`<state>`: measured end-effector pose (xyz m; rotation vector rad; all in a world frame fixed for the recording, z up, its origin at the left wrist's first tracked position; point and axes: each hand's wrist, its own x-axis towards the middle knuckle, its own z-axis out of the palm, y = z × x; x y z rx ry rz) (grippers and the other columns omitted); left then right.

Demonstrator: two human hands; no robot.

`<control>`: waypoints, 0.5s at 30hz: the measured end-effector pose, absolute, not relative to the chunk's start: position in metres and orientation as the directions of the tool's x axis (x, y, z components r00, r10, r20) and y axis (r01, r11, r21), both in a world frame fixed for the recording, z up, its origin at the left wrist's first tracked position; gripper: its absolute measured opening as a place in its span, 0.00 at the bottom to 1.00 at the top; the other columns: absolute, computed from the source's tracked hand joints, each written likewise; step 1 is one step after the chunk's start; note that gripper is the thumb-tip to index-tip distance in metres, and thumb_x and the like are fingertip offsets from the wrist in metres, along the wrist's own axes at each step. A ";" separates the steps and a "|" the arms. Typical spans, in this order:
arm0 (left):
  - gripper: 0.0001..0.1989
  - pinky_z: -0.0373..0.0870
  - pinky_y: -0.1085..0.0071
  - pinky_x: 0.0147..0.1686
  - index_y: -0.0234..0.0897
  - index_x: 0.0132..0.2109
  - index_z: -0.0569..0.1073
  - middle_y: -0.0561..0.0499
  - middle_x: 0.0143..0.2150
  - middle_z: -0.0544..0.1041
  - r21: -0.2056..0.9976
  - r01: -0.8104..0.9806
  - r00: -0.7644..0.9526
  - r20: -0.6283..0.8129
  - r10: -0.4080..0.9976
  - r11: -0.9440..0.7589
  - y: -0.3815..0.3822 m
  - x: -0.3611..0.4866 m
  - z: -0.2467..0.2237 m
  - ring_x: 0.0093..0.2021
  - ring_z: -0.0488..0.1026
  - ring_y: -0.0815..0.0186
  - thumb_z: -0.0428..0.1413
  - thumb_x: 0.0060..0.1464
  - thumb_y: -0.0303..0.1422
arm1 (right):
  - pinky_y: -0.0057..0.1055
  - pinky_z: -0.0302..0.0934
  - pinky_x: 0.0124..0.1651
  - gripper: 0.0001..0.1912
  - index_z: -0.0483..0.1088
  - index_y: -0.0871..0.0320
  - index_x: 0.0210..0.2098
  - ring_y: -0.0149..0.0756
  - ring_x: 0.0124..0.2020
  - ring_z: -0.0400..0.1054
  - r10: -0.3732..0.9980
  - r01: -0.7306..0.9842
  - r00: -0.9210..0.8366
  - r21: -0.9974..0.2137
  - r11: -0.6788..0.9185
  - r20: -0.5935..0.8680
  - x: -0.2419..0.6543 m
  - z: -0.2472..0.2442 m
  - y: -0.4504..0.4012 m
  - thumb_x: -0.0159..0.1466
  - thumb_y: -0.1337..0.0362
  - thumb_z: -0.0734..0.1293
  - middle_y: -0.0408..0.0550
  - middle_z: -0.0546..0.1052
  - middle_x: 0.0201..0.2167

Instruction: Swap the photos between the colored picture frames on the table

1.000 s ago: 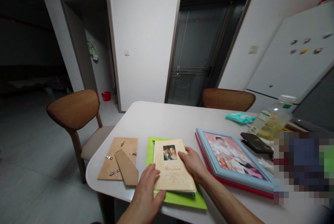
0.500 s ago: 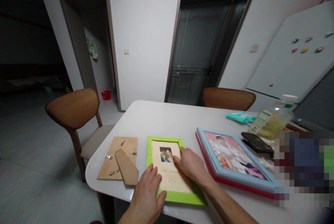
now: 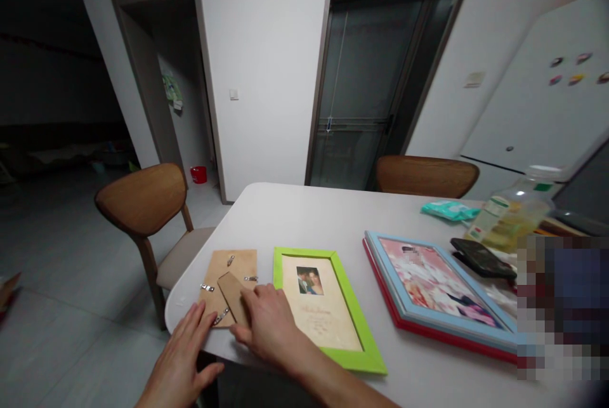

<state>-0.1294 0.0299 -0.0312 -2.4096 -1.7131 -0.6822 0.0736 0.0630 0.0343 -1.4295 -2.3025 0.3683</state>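
Note:
A brown backing board with metal clips and a fold-out stand lies on the table, stand side up. My right hand is over the board's right side, fingers curled on the stand and thumb at its lower end. At the board's lower left corner is my left hand, its fingers stretched out and thumb apart. Beside the board lies a green picture frame, holding a cream sheet with a small photo of two people. My right forearm covers the frame's lower left part.
A blue picture frame lies on a red one to the right. Beyond are a black phone-like object, a bottle of yellow liquid and a teal packet. Wooden chairs stand around the white table.
Both hands have left the green frame and moved left to the backing board. The sheet in the frame now shows uncovered. The view has shifted slightly left.

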 end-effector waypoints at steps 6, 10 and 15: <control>0.15 0.69 0.69 0.42 0.42 0.45 0.69 0.48 0.47 0.72 0.151 0.872 0.317 0.549 0.774 -0.465 0.030 -0.143 -0.018 0.45 0.70 0.61 0.52 0.49 0.38 | 0.30 0.57 0.40 0.22 0.62 0.57 0.44 0.37 0.38 0.61 0.880 0.608 -0.418 -0.650 0.455 0.225 0.058 0.032 0.064 0.48 0.67 0.62 0.50 0.65 0.38; 0.16 0.67 0.69 0.46 0.42 0.48 0.65 0.49 0.51 0.68 0.132 0.840 0.310 0.679 0.665 -0.526 0.028 -0.121 0.014 0.48 0.67 0.63 0.48 0.52 0.38 | 0.28 0.57 0.42 0.17 0.65 0.57 0.39 0.34 0.37 0.61 0.881 0.521 -0.342 -0.714 0.468 0.327 0.086 0.061 0.053 0.48 0.70 0.62 0.47 0.65 0.36; 0.16 0.69 0.70 0.44 0.38 0.49 0.64 0.46 0.48 0.70 0.136 0.752 0.337 0.762 0.554 -0.645 0.029 -0.058 0.039 0.47 0.68 0.63 0.49 0.53 0.36 | 0.32 0.55 0.46 0.16 0.66 0.57 0.38 0.35 0.40 0.60 0.886 0.583 -0.304 -0.667 0.465 0.351 0.147 0.084 0.042 0.49 0.69 0.61 0.47 0.66 0.37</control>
